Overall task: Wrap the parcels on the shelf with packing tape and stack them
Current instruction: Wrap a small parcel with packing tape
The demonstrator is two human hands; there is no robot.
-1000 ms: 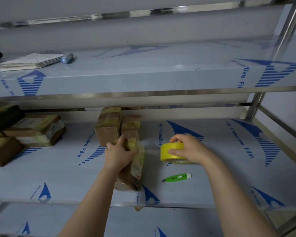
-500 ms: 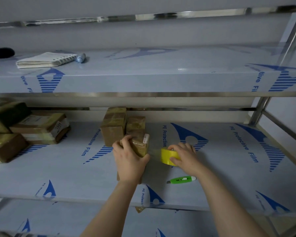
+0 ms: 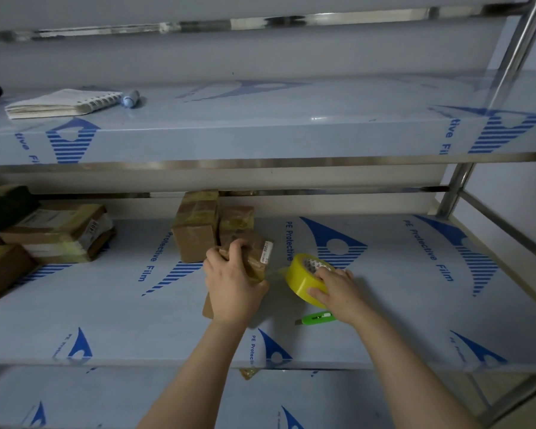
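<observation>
The film-covered steel shelf [image 3: 415, 305] carries everything. The left hand [image 3: 232, 289] grips the brown parcel [image 3: 254, 255], fingers curled over its top edge. Just beside it, the right hand [image 3: 338, 289] clasps the yellow tape roll [image 3: 300, 280], with a short clear strip [image 3: 276, 271] stretched between them. If the parcel tips or the roll twists, that strip may crease or stick to itself. The green cutter [image 3: 317, 318] under the right wrist could get knocked away.

Lighting is dim, bluish and diffuse. Faint glare spots the upper shelf [image 3: 316, 118] at right. Wide-angle distortion bows the frame edges.
</observation>
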